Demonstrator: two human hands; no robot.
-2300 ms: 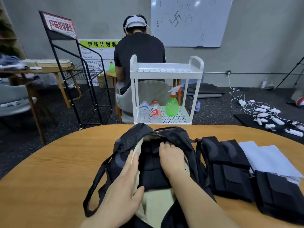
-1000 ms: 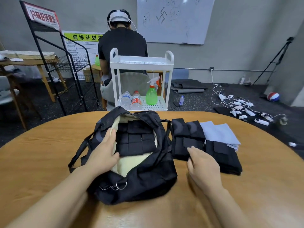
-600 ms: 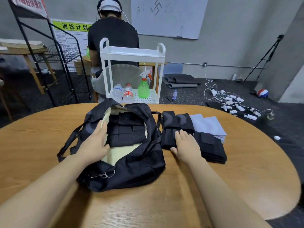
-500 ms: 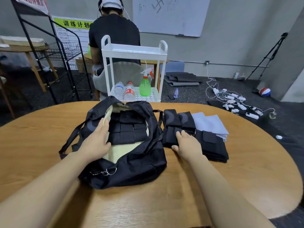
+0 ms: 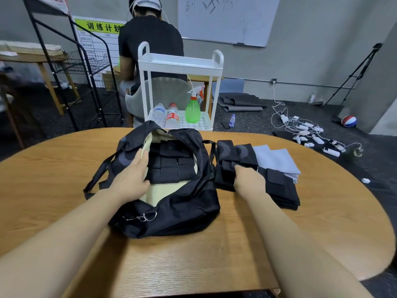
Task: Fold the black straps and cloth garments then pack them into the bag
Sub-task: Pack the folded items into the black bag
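Tabletop (image 5: 279, 244) | left grip (image 5: 131, 179) flat, spreading bag (image 5: 171, 211) | right grip (image 5: 249, 181) grasped folded straps (image 5: 227, 168) | risk: stack unfolds lifted.

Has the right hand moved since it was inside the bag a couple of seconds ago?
Yes. The right hand left the bag and went rightward to the folded black straps beside it.

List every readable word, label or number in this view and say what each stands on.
"训练计划": black characters on the green header of the wall poster.
Poster table rows below: too small to read.
Red bottle label: blurred, unreadable.
Red sign atop the black rack: cut off, unreadable.
Whiteboard: scribbled marks, no readable words.
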